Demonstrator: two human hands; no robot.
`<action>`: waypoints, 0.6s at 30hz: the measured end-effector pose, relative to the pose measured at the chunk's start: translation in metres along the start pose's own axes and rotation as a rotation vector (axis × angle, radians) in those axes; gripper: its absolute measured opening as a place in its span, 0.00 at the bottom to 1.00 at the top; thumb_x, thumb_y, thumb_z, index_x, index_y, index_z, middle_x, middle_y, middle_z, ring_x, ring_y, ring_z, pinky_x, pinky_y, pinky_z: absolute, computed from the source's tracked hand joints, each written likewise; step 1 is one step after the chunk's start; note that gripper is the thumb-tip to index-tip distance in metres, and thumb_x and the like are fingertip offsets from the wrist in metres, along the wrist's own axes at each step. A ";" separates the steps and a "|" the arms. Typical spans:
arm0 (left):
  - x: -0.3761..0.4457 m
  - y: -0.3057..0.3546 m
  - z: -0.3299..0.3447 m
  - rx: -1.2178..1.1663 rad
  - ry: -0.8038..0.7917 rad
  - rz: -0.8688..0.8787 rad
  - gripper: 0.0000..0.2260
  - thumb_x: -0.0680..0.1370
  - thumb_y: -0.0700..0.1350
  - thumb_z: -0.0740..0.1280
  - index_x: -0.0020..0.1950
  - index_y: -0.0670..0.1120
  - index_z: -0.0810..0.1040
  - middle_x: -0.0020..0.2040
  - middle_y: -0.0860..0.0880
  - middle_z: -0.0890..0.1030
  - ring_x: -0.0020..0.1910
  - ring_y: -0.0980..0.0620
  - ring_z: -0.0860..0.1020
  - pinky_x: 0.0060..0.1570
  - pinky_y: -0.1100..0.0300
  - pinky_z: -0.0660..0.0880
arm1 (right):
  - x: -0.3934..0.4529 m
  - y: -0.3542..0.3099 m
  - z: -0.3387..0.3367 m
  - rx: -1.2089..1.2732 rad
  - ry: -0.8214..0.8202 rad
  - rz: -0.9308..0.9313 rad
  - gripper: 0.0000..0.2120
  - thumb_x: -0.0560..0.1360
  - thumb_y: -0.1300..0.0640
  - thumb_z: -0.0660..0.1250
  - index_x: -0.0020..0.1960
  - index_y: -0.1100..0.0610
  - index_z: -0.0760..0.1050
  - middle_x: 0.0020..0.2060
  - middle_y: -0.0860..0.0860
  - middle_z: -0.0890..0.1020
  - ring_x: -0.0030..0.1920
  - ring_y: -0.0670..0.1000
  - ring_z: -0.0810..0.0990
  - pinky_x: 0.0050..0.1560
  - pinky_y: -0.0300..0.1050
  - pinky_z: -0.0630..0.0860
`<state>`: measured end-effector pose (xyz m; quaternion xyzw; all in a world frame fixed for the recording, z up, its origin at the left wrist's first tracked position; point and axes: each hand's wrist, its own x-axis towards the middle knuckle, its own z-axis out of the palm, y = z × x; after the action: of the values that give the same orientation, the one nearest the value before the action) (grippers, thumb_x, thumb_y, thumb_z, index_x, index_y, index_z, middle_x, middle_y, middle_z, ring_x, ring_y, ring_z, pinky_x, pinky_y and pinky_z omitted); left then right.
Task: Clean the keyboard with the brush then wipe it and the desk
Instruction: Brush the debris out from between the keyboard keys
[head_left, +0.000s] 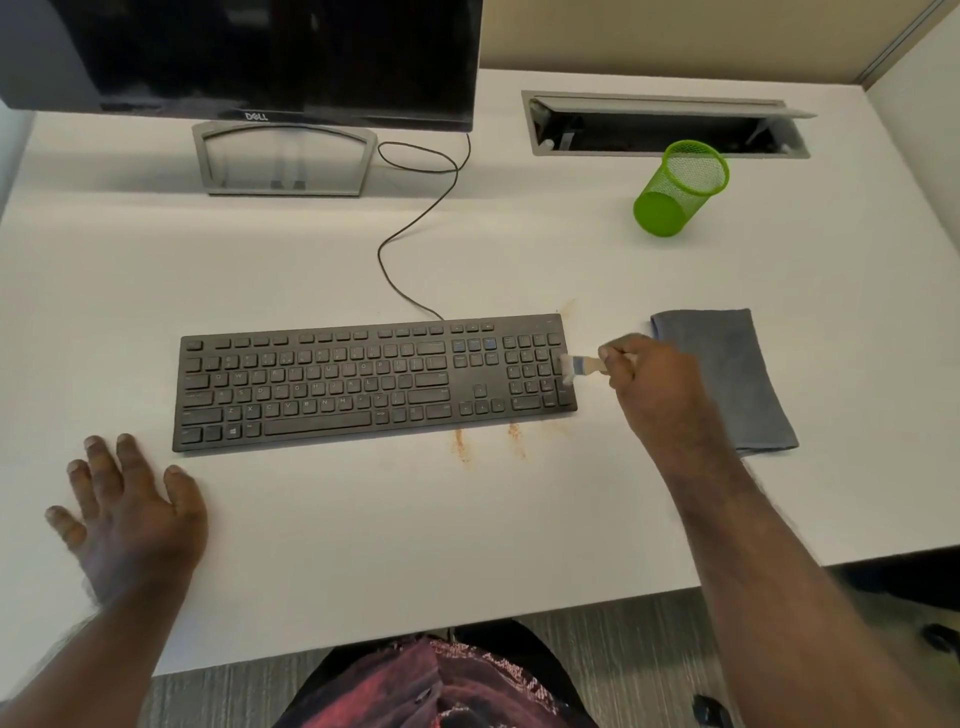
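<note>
A green wire-mesh pen cup (680, 188) stands toward the back right of the white desk (337, 530); its mesh walls are see-through and nothing shows inside it. Behind it a grey rectangular cable tray (665, 124) is let into the desktop with its hinged flap tilted up, the inside dark (a few fittings show, too dim to make out).

The black keyboard (374, 382), flat and matte with low square keys, lies across the middle of the desk, its thin cable (410, 234) looping back toward the monitor (249, 57) on its grey arched stand (283, 158). The right hand (649, 379) grasps a small brush (582, 365) by its pale wooden handle, fingers curled round it; the light bristles touch the keys at the keyboard's right edge. The brush is blurred. A folded grey cloth (727, 379), soft and matte, lies flat just right of that hand.

The left hand (130, 509) rests released on the desk near the keyboard's front left corner, fingers spread and straight. Rusty orange streaks (488, 441) mark the smooth desktop just in front of the keyboard, with a fainter smudge by its back right corner.
</note>
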<state>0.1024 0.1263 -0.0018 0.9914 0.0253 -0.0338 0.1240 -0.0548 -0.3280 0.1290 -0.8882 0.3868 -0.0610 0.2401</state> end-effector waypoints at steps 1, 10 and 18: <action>0.000 0.000 0.000 0.002 0.002 -0.001 0.33 0.80 0.57 0.47 0.81 0.42 0.57 0.83 0.40 0.55 0.81 0.38 0.52 0.76 0.31 0.50 | 0.007 -0.001 0.001 0.029 0.008 -0.007 0.10 0.81 0.51 0.62 0.52 0.52 0.81 0.35 0.48 0.81 0.38 0.52 0.81 0.40 0.45 0.76; 0.000 -0.001 0.000 0.004 0.002 0.002 0.32 0.80 0.57 0.48 0.82 0.42 0.57 0.83 0.40 0.54 0.81 0.38 0.52 0.77 0.33 0.48 | 0.035 -0.006 0.008 0.046 0.042 -0.091 0.10 0.80 0.48 0.62 0.51 0.51 0.80 0.37 0.50 0.83 0.39 0.53 0.82 0.40 0.48 0.78; 0.000 -0.003 0.001 0.002 0.011 0.005 0.32 0.80 0.57 0.49 0.81 0.42 0.57 0.83 0.40 0.55 0.81 0.38 0.52 0.77 0.32 0.49 | 0.037 -0.020 0.015 0.119 0.099 -0.130 0.11 0.81 0.50 0.62 0.52 0.53 0.80 0.39 0.51 0.84 0.40 0.53 0.82 0.43 0.47 0.79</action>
<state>0.1019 0.1288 -0.0032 0.9917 0.0235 -0.0279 0.1232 -0.0118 -0.3369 0.1230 -0.8915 0.3355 -0.1433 0.2685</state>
